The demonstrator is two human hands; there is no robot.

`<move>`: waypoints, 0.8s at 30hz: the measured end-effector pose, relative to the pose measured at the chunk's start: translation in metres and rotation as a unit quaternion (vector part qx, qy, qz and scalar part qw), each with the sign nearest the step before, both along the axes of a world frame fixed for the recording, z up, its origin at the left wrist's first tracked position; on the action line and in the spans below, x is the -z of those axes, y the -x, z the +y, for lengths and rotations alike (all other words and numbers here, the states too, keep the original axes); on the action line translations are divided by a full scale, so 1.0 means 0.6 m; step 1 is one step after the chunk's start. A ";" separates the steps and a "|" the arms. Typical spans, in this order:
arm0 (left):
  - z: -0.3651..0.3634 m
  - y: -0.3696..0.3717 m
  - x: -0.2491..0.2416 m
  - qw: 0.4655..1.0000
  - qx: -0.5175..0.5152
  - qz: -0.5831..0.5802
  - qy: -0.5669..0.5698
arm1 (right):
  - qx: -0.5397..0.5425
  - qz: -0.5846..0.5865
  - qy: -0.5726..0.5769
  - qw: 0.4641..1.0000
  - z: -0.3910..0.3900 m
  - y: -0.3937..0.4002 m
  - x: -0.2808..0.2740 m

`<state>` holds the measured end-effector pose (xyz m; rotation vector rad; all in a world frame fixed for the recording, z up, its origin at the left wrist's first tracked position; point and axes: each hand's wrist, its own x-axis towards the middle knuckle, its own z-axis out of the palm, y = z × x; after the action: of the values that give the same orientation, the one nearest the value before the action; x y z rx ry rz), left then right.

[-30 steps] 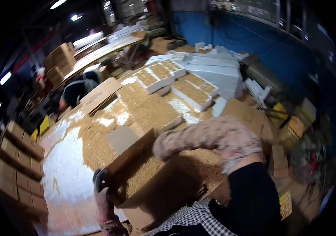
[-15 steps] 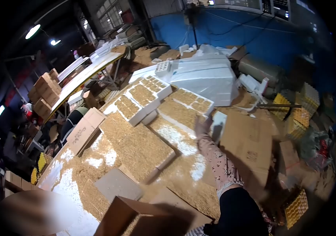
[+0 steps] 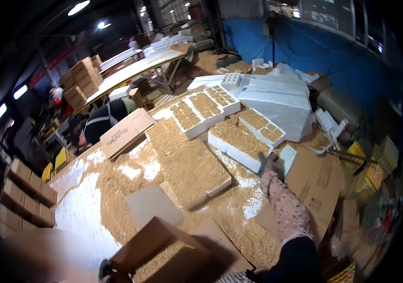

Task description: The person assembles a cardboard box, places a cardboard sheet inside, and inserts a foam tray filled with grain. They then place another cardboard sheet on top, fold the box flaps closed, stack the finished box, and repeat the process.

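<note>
My right hand [image 3: 269, 167], in a dark grey glove and a pink floral sleeve, grips the near right corner of a white foam tray [image 3: 237, 153]. Tan grainy husk covers the tray's top. Behind it stands another foam tray [image 3: 271, 130] with husk-filled compartments. At the bottom, my left hand [image 3: 105, 270], dark-gloved and only partly visible, has its fingers over the left edge of an open cardboard box [image 3: 152, 238]. Loose husk lies inside this box.
A husk-covered foam block [image 3: 192, 172] and more filled foam trays [image 3: 206, 111] stand on the husk-strewn table [image 3: 81, 207]. Flattened cardboard [image 3: 317, 181] lies right, with yellow egg trays [image 3: 369, 181] beyond. A person [image 3: 107, 115] bends over at the far side; boxes [image 3: 24, 193] are stacked left.
My view has turned left. My left hand has come into sight at the box. The foam tray at my right hand now sits apart from the tray behind it.
</note>
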<state>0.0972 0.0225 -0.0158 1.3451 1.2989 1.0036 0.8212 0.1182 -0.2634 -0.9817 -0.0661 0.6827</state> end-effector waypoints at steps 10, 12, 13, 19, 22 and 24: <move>0.031 0.004 0.000 0.982 0.003 -0.181 0.042 | -0.342 -0.219 0.050 0.912 -0.223 0.283 -0.438; 0.014 -0.013 -0.021 0.987 0.078 -0.112 -0.083 | -0.454 -0.221 0.097 0.858 -0.217 0.321 -0.517; 0.023 -0.013 -0.006 0.984 0.074 -0.070 -0.146 | -0.490 -0.276 0.098 0.821 -0.204 0.334 -0.530; 0.007 -0.082 -0.062 0.988 0.067 -0.031 -0.136 | -0.627 -0.395 0.132 0.659 -0.168 0.522 -0.546; -0.004 -0.025 -0.032 0.974 0.105 -0.182 -0.086 | -0.689 -0.395 0.223 0.565 -0.161 0.572 -0.531; -0.015 0.000 0.002 0.973 0.122 -0.090 -0.175 | -0.515 -0.744 0.091 0.416 -0.093 0.553 -0.340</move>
<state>0.0975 0.0133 -0.0172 1.5930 0.8207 1.1852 0.4893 0.0625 -0.0594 -1.4396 -2.4538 0.6383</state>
